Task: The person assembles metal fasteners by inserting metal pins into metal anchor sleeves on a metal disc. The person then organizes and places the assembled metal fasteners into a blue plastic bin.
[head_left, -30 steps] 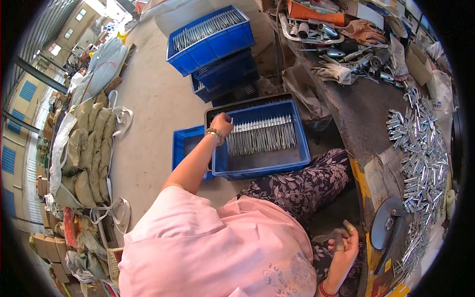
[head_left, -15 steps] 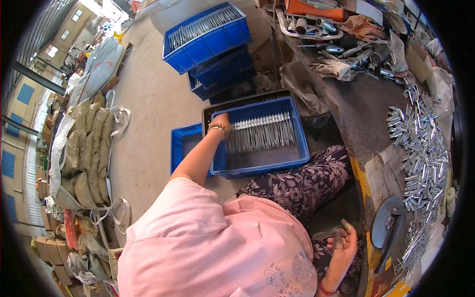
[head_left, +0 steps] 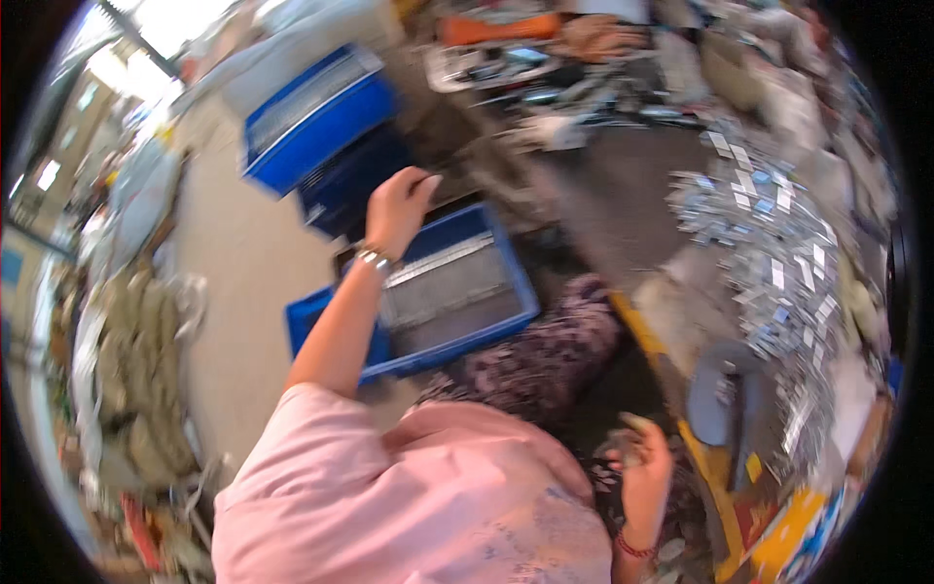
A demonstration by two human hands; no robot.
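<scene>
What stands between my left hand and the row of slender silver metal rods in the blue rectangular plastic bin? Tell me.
Only the blue bin's far rim lies between the left hand and the silver rods in this view; no lid or cover shows over them. The hand's height is unclear.

Your shirt (head_left: 389, 477) is pink; your trousers (head_left: 545, 350) are dark with a pale pink pattern. The bin (head_left: 443, 354) is blue, its rods (head_left: 452, 277) silver-grey, your right bracelet (head_left: 634, 548) red, the sacks (head_left: 136, 360) olive.
</scene>
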